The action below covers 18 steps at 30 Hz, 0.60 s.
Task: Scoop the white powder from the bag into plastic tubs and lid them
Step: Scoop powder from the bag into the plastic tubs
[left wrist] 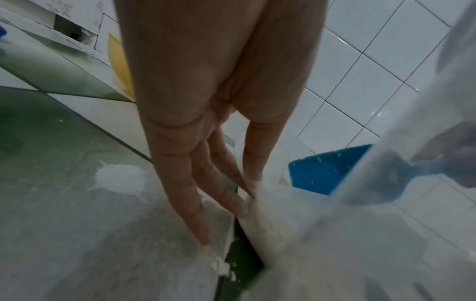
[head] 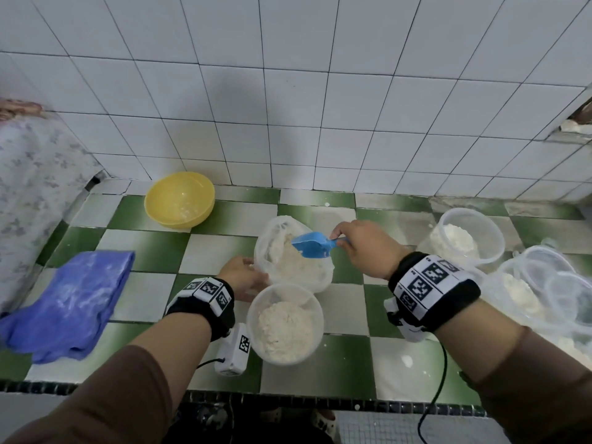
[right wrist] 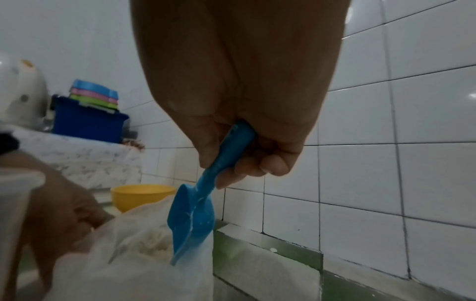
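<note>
An open clear bag (head: 298,267) of white powder stands mid-counter. My left hand (head: 251,272) pinches its left rim between thumb and fingers (left wrist: 231,203); the bag (left wrist: 296,234) fills the lower right of the left wrist view. My right hand (head: 344,238) grips the handle of a blue scoop (head: 312,245), whose bowl hovers over the bag's mouth with only specks of powder in it. In the right wrist view the scoop (right wrist: 193,213) points down into the bag (right wrist: 134,254). A round clear tub (head: 315,310), partly filled with powder, sits just in front of the bag.
A second tub (head: 493,238) holding powder stands at the right, with stacked clear tubs and lids (head: 551,290) beside it. A yellow bowl (head: 179,200) sits at the back left by the tiled wall. A blue cloth (head: 70,302) lies at the left. Powder spills dot the checkered counter (head: 407,360).
</note>
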### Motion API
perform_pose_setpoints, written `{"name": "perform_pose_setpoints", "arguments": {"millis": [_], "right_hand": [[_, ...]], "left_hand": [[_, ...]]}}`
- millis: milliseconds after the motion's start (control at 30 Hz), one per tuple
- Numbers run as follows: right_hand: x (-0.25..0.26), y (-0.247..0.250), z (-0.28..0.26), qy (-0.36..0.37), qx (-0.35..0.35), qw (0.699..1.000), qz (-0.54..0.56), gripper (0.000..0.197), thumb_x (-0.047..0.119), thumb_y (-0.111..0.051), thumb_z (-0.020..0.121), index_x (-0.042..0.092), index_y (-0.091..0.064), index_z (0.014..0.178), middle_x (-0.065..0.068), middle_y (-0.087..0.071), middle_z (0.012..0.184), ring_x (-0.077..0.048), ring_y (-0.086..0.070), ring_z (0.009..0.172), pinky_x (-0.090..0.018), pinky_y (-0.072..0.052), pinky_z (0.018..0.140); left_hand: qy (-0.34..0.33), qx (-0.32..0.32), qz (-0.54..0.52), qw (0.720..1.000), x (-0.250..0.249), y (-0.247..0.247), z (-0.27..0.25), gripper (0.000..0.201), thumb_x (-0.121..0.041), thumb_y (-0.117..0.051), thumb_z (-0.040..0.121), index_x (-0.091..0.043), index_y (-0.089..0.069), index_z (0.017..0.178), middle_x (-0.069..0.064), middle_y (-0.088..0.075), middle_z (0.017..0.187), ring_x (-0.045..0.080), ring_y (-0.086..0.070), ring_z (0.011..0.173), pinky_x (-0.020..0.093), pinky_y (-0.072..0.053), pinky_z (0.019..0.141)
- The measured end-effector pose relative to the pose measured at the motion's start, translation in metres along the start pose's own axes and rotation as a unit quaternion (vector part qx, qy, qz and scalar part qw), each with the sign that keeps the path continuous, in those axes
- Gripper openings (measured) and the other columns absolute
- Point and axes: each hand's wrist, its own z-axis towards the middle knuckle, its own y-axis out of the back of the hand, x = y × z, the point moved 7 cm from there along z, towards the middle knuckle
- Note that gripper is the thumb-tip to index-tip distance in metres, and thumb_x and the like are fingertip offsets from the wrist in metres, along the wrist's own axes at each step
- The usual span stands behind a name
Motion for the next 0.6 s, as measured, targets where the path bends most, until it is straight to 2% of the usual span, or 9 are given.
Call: {"name": "perform_pose_setpoints", "arguments": {"millis": [33,100,200,267,333,400,467,533,600], "right_hand": [[0.002,-0.003,0.004,0.012,0.01,0.999,-0.04,0.027,0.013,-0.041,0.096,0.013,-0.055,0.12,-0.011,-0.058,0.108,-0.027,-0.051,0.103,-0.03,-0.039,0.086],[0.009,-0.006,0.01,0.034,0.026,0.993,-0.114,0.027,0.01,-0.04,0.095,0.012,-0.053,0.12,-0.01,-0.057,0.109,-0.026,-0.05,0.103,-0.03,-0.04,0.088],[0.01,-0.012,0.015,0.029,0.068,0.987,-0.144,0.026,0.006,-0.041,0.093,0.008,-0.053,0.116,-0.011,-0.057,0.108,-0.027,-0.052,0.101,-0.032,-0.044,0.086],[0.005,-0.017,0.015,0.013,0.1,0.986,-0.13,0.024,0.007,-0.041,0.093,0.007,-0.054,0.113,-0.012,-0.059,0.107,-0.028,-0.054,0.097,-0.033,-0.046,0.083],[0.003,-0.022,0.013,-0.009,0.13,0.988,-0.088,0.022,0.008,-0.042,0.093,0.007,-0.055,0.111,-0.011,-0.061,0.106,-0.027,-0.057,0.094,-0.031,-0.047,0.077],[0.005,-0.025,0.011,-0.028,0.148,0.988,-0.039,0.02,0.008,-0.043,0.093,0.007,-0.059,0.105,-0.007,-0.062,0.101,-0.024,-0.056,0.088,-0.024,-0.042,0.068],[0.007,-0.029,0.01,-0.046,0.154,0.987,0.007,0.019,0.01,-0.043,0.094,0.007,-0.062,0.096,-0.004,-0.059,0.09,-0.019,-0.052,0.079,-0.019,-0.037,0.057],[0.007,-0.032,0.008,-0.063,0.154,0.985,0.036,0.022,0.013,-0.042,0.095,0.003,-0.062,0.09,-0.006,-0.06,0.09,-0.019,-0.051,0.077,-0.02,-0.039,0.059],[0.005,-0.032,0.009,-0.069,0.14,0.987,0.037,0.024,0.012,-0.041,0.095,0.001,-0.062,0.094,-0.01,-0.064,0.095,-0.024,-0.056,0.081,-0.027,-0.043,0.067]], "left_hand": [[0.002,-0.002,-0.002,1.0,-0.002,0.002,0.001,0.051,-0.002,-0.067,0.085,-0.007,-0.043,0.13,0.006,-0.059,0.096,0.019,-0.06,0.075,0.031,-0.05,0.054],[0.004,-0.001,-0.01,1.0,-0.009,0.005,0.003,0.048,-0.001,-0.067,0.085,-0.007,-0.045,0.128,0.011,-0.062,0.1,0.024,-0.064,0.08,0.037,-0.054,0.056],[-0.004,0.004,-0.025,1.0,-0.021,0.011,0.007,0.044,0.004,-0.065,0.084,-0.008,-0.044,0.121,0.013,-0.063,0.098,0.03,-0.066,0.086,0.051,-0.057,0.073],[-0.019,-0.003,-0.031,0.999,-0.031,0.016,0.013,0.046,0.005,-0.065,0.083,-0.008,-0.044,0.121,0.015,-0.063,0.103,0.035,-0.066,0.09,0.052,-0.057,0.075],[-0.048,-0.027,-0.011,0.998,-0.042,0.022,0.019,0.041,0.002,-0.064,0.085,-0.01,-0.046,0.12,0.016,-0.06,0.113,0.032,-0.064,0.085,0.046,-0.059,0.066],[-0.072,-0.053,0.0,0.996,-0.053,0.026,0.02,0.034,-0.002,-0.061,0.089,-0.013,-0.046,0.117,0.012,-0.058,0.107,0.03,-0.062,0.08,0.048,-0.058,0.068],[-0.088,-0.066,0.006,0.994,-0.062,0.026,0.022,0.032,-0.007,-0.059,0.091,-0.013,-0.046,0.12,0.008,-0.056,0.098,0.032,-0.061,0.086,0.052,-0.057,0.075],[-0.09,-0.059,0.007,0.994,-0.067,0.025,0.021,0.036,-0.011,-0.06,0.091,-0.014,-0.045,0.124,0.006,-0.055,0.096,0.032,-0.06,0.092,0.05,-0.057,0.077],[-0.083,-0.041,0.017,0.996,-0.068,0.023,0.021,0.042,-0.016,-0.062,0.091,-0.016,-0.042,0.128,0.005,-0.054,0.102,0.03,-0.057,0.102,0.048,-0.055,0.083]]}}
